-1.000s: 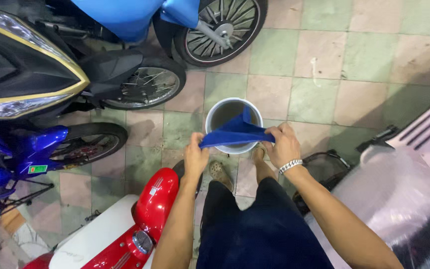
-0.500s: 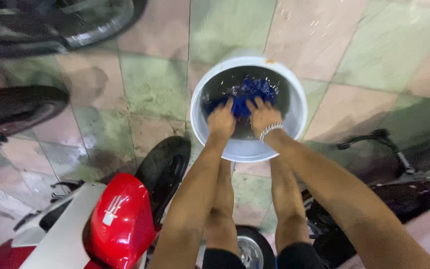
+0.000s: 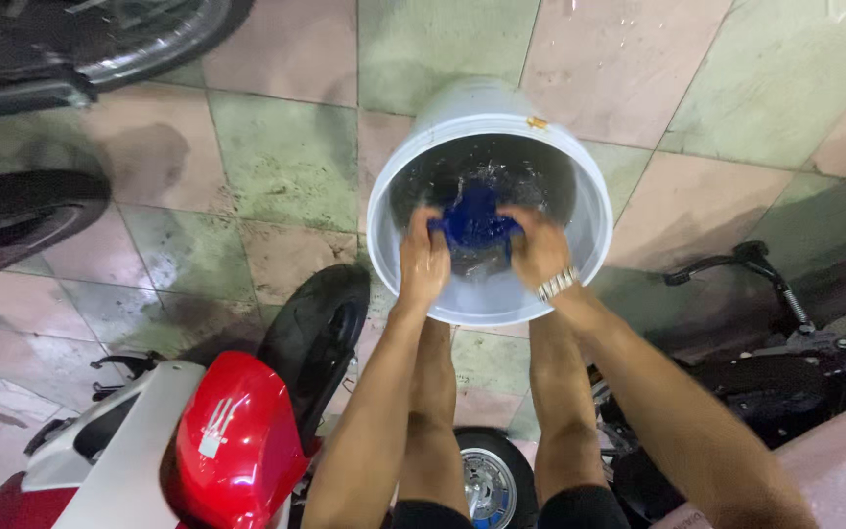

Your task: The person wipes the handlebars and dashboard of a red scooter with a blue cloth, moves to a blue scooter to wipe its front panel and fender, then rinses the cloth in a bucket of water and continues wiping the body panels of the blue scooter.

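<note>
Head view: both hands, left hand and right hand, clench a blue cloth between them inside the white bucket, its length running hand to hand.

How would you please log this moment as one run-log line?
left hand: grips crumpled blue cloth | right hand: grips same cloth | cloth: in water inside round white plastic bucket | bucket: on tiled floor

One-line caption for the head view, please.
Both hands, left hand and right hand, grip a blue cloth inside a white bucket.
</note>
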